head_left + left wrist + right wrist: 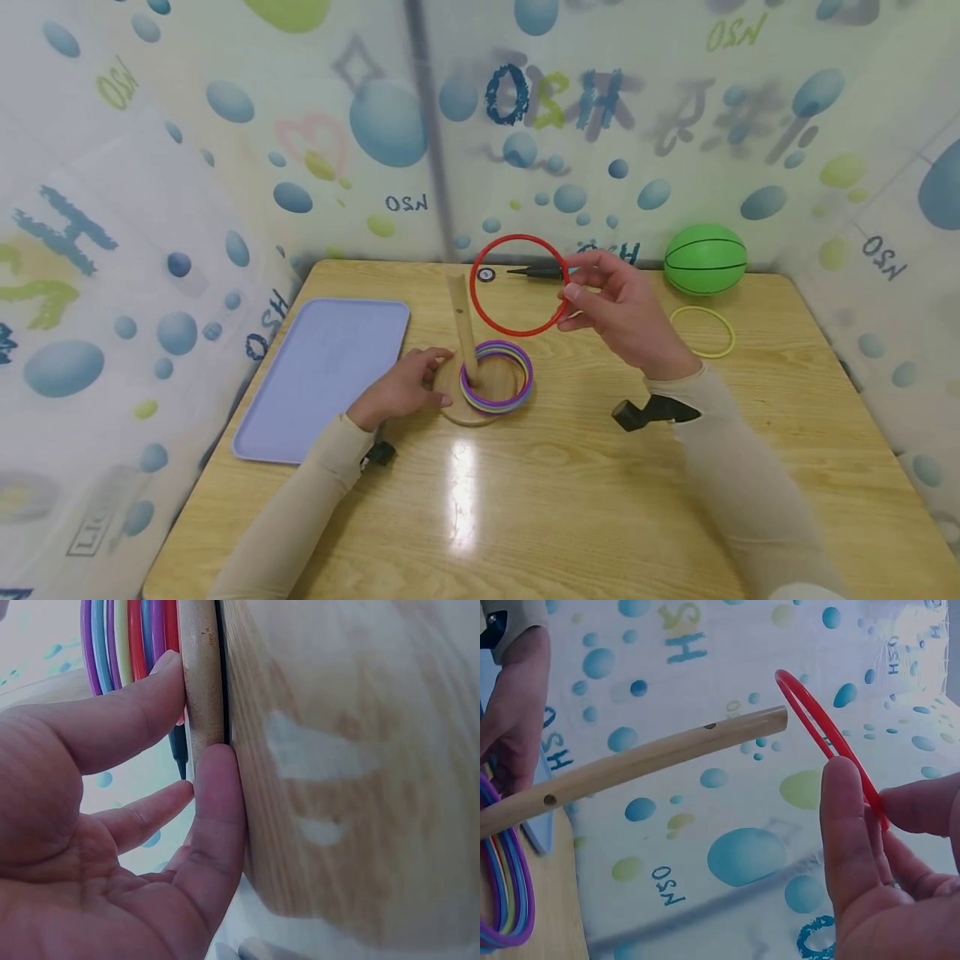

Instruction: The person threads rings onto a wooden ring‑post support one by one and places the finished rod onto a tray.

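While the left hand (401, 387) steadies the round wooden base (480, 392) on the table (570, 500), thumb and fingers pressed flat against its edge, nothing curled round it, the right hand (626, 312) pinches a red ring (519, 285) at its right edge between thumb and fingertips. Ring is held in the air, roughly upright, just right of the top of the wooden peg (462, 321) and slightly behind it, not over the tip. In the right wrist view the red ring (829, 739) sits just beside the peg's end (769, 720), apart. Stacked rings (497, 377) already lie round the peg on the base, purple on top. Yellow ring (702, 332) lies flat on the table right of the hand. Green ball (705, 259) at the back right, lilac tray (324, 375) to the left, black pump needle (534, 272) behind the ring.
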Demonstrator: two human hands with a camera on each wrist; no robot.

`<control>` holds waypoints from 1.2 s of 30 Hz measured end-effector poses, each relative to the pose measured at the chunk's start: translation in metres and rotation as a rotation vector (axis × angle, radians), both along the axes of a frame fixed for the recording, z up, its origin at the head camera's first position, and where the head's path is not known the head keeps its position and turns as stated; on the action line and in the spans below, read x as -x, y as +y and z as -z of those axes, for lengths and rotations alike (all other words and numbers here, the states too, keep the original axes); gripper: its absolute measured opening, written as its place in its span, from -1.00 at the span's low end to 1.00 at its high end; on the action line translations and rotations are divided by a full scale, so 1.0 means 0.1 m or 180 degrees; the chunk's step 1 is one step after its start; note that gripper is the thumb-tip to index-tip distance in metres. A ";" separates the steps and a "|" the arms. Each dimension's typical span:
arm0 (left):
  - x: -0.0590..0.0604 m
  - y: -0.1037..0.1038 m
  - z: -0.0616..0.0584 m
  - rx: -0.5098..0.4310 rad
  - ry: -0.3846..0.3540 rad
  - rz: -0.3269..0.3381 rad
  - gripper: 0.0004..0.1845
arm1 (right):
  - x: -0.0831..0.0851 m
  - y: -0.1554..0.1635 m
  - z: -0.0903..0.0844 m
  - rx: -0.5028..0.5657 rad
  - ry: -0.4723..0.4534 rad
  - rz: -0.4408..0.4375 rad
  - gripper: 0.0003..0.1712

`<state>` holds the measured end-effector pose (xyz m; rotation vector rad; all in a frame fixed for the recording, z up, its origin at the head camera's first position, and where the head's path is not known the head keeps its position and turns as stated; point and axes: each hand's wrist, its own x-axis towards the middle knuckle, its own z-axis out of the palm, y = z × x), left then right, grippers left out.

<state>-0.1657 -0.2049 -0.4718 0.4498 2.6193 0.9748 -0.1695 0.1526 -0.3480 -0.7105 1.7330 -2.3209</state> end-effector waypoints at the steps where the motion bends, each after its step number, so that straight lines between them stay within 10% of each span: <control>1: 0.00 0.00 0.00 0.0001 -0.0012 -0.0007 -0.16 | 0.01 -0.04 -0.01 0.0037 -0.0010 -0.0012 -0.64; 13: -0.01 0.00 0.00 0.0000 -0.0055 -0.0014 -0.15 | 0.12 -0.51 -0.01 0.0303 -0.0378 -0.0230 -0.68; 36: 0.02 0.00 0.02 -0.0154 -0.0214 -0.0087 -0.25 | 0.15 -0.66 0.62 -0.0503 -0.1100 -0.0156 -0.64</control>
